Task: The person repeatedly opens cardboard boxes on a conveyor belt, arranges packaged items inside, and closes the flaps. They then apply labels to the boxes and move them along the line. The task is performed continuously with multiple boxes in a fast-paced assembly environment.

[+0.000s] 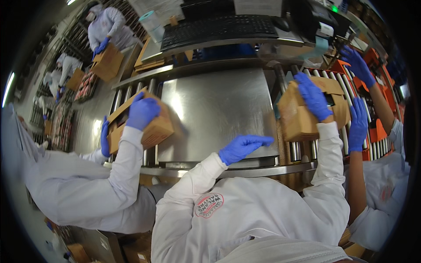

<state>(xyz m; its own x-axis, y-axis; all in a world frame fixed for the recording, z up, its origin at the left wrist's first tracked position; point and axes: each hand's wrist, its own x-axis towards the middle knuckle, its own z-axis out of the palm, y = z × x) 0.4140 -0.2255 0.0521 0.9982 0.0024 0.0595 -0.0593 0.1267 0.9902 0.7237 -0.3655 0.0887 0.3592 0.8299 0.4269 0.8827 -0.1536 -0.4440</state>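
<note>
My right hand (pixel 313 97), in a blue glove, lies along the top of a brown cardboard box (pixel 296 116) on the rollers to the right. Its fingers are stretched out over the box's flaps, which stand partly apart over a dark gap. My left hand (pixel 243 148), gloved too, hovers over the near right part of a steel plate (pixel 210 105). Its fingers point right toward the box, straight and holding nothing. To the left, a co-worker's gloved hands (pixel 144 111) hold another cardboard box (pixel 153 129) tilted at the plate's left edge.
At the right, another person's gloved hands (pixel 358 125) reach over a roller conveyor (pixel 375 140) with orange parts. Beyond the plate, a shelf carries a black keyboard (pixel 219 31), a mouse (pixel 280 23) and a label printer (pixel 322 28). More people handle boxes (pixel 106 62) at the far left.
</note>
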